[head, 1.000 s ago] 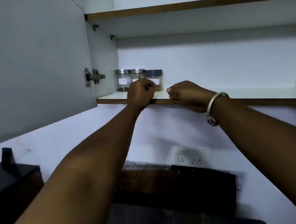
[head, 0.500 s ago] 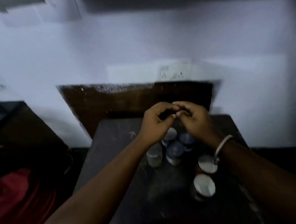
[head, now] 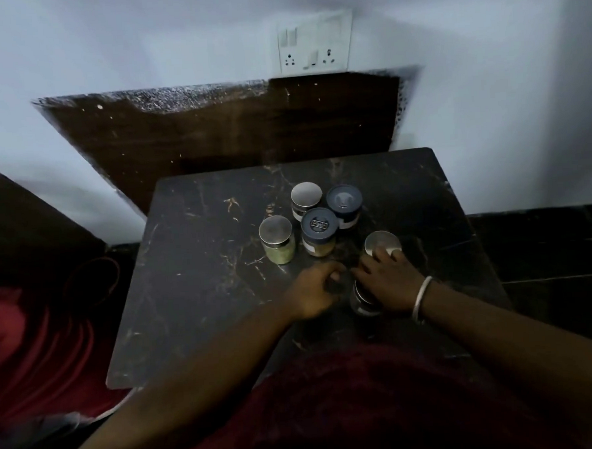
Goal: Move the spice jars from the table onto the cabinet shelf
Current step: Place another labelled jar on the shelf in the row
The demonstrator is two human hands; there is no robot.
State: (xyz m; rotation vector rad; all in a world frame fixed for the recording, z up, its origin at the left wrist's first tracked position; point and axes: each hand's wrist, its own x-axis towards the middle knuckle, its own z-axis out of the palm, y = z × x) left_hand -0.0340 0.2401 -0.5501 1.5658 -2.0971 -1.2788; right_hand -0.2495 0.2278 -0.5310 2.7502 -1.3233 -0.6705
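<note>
While the dark marble-patterned worktop (head: pixel 200 263) is seen from above, both hands are found low over its near right part. The left hand (head: pixel 313 292) is curled into a loose fist, its fingers (head: pixel 331 274) bent inward; whether anything is held inside them cannot be told. The right hand (head: pixel 390 281), with a pale bangle (head: pixel 422 296) at its wrist, is laid over a glass spice jar (head: pixel 362 299) whose side is seen just below the palm. Its fingers (head: pixel 375 258) are spread, and the tips are placed against the near edge of a silver-lidded round jar (head: pixel 382 243); a firm grip on either jar cannot be confirmed.

Beyond the left fingers, four more jars are grouped close together. A silver-lidded jar of green powder (head: pixel 277 240) is stood farthest left. Just right of it a dark-blue-lidded jar of tan powder (head: pixel 319 231) is seen, touching the two behind it: a silver-lidded jar with a white label (head: pixel 306 200) and a second dark-blue-lidded jar (head: pixel 344 204).

On the wall past the worktop, a white switch-and-socket plate (head: pixel 314 41) is mounted above a dark wooden panel (head: pixel 221 132).
</note>
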